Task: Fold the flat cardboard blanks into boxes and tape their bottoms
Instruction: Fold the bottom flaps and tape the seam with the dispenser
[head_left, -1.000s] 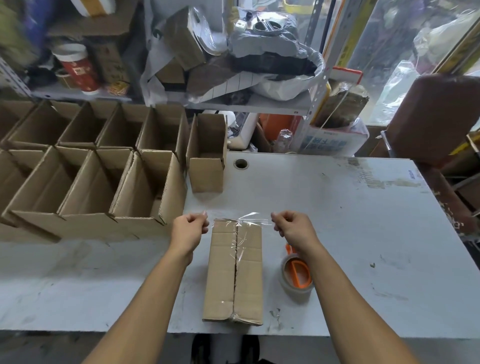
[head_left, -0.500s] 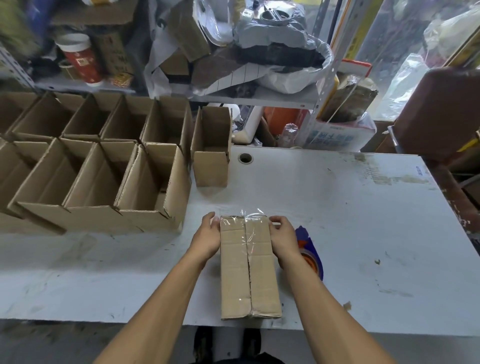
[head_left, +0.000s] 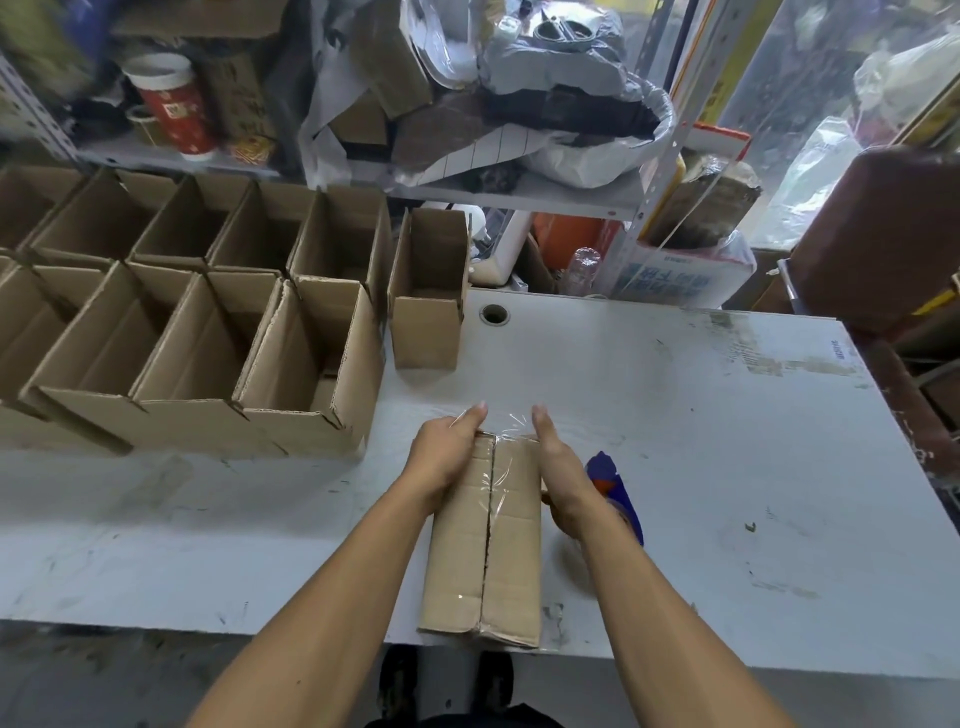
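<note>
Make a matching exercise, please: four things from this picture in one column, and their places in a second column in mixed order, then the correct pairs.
Things:
1. box being taped
2. tape dispenser
3. red paper cup
4. round hole

Places:
A. on the shelf behind the table, far left
B. between the left hand and the right hand, at the near table edge
C. in the table top, just right of the single upright open box
D. on the table, partly hidden behind the right wrist

Pairs: 1-B, 2-D, 3-A, 4-C
</note>
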